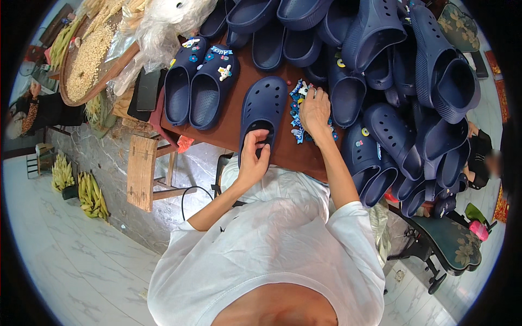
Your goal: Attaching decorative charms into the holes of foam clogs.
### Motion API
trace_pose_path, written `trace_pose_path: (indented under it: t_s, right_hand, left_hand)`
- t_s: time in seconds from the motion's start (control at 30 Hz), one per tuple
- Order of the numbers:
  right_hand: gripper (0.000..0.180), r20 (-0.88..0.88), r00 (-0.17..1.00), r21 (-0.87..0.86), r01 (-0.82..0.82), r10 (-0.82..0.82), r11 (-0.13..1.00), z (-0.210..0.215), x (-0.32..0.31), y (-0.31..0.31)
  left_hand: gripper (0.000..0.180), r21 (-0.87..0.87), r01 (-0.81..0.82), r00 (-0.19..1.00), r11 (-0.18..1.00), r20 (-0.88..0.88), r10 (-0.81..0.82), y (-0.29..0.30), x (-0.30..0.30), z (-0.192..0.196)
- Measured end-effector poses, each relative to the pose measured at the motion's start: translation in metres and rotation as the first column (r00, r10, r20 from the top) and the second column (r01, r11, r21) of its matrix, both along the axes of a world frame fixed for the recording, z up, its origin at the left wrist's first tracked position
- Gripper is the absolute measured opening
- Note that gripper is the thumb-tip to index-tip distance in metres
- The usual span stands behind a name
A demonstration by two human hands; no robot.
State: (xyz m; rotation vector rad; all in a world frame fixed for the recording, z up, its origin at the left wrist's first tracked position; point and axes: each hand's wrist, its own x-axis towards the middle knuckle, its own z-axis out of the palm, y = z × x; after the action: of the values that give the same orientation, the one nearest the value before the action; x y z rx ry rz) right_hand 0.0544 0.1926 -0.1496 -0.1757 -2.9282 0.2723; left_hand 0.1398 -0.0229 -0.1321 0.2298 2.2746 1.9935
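A plain navy clog (265, 100) with holes in its toe lies on the brown table, toe pointing away from me. My left hand (254, 158) is closed at its foot opening, fingers curled over the heel part. To the right is a small heap of blue, white and yellow shoe charms (298, 111). Over this heap, my right hand (316, 111) bends its fingers down and pinches among the charms; what the fingertips hold is hidden. On the left stands a pair of navy clogs (207, 98) with charms fixed on their toes.
Many navy clogs (348, 87) are piled at the back and right. A round tray of pale kernels (89, 60), a plastic bag (168, 32) and a dark phone (148, 89) lie at the left. A wooden stool (142, 171) and a swivel chair (454, 244) flank the table (304, 163).
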Motion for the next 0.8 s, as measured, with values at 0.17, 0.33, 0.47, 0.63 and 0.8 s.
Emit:
trace_pose_path:
  t_s: [0.17,0.33,0.47,0.63,0.8]
  right_hand:
    - [0.043,0.091,0.995,-0.012,-0.034,0.035,0.999,0.018,0.006,-0.004]
    - [0.035,0.020,0.997,-0.080,-0.073,0.075,0.994,0.021,-0.002,-0.001]
    - [0.039,-0.240,0.929,-0.032,-0.297,0.282,0.954,0.009,-0.030,0.000]
    - [0.045,0.013,0.957,-0.038,-0.288,0.289,0.957,0.004,-0.029,-0.004]
    - [0.036,-0.275,0.927,-0.132,-0.299,0.255,0.945,0.013,-0.002,0.008]
  left_hand:
    - [0.036,0.285,-0.046,0.951,0.957,0.305,-0.045,0.004,-0.018,-0.018]
    - [0.035,0.172,-0.130,0.943,0.976,0.327,0.068,0.018,-0.025,-0.002]
    - [0.032,0.195,-0.142,0.953,0.971,0.293,0.080,0.022,-0.040,-0.028]
    - [0.027,0.425,-0.407,0.866,0.808,0.462,0.193,0.040,-0.054,-0.044]
    - [0.032,0.529,-0.497,0.783,0.688,0.615,0.091,0.049,-0.068,-0.020]
